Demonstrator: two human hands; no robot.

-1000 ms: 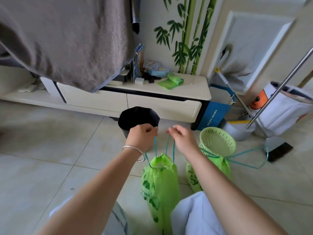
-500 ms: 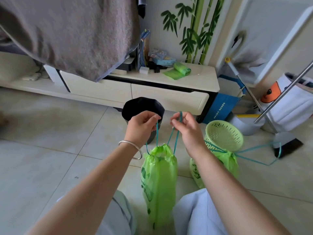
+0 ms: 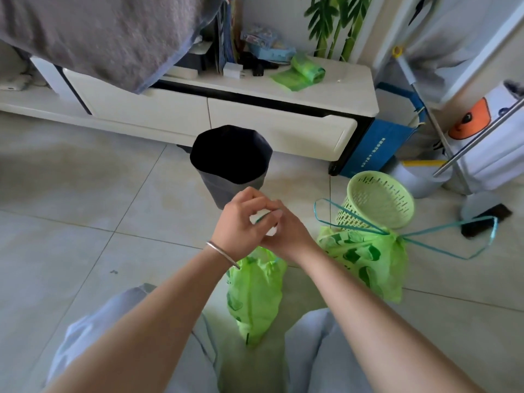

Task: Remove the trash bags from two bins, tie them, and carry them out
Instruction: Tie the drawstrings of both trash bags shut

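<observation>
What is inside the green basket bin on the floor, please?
The green basket bin shows only its bare slotted wall and bottom inside; no bag lines it. Its lower front is covered by the green bag lying before it.

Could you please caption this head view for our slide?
Both hands tie a green bag's drawstring; a second bag waits beside.

Beyond the hands stands a low white cabinet (image 3: 221,109) with two drawers — a grey blanket (image 3: 99,32) droops over its left end, and a roll of green bags (image 3: 303,73) lies on its top, up and to the right. Farther right — a blue box (image 3: 377,146), a metal pole (image 3: 479,137) and bamboo wall art (image 3: 334,21).
</observation>
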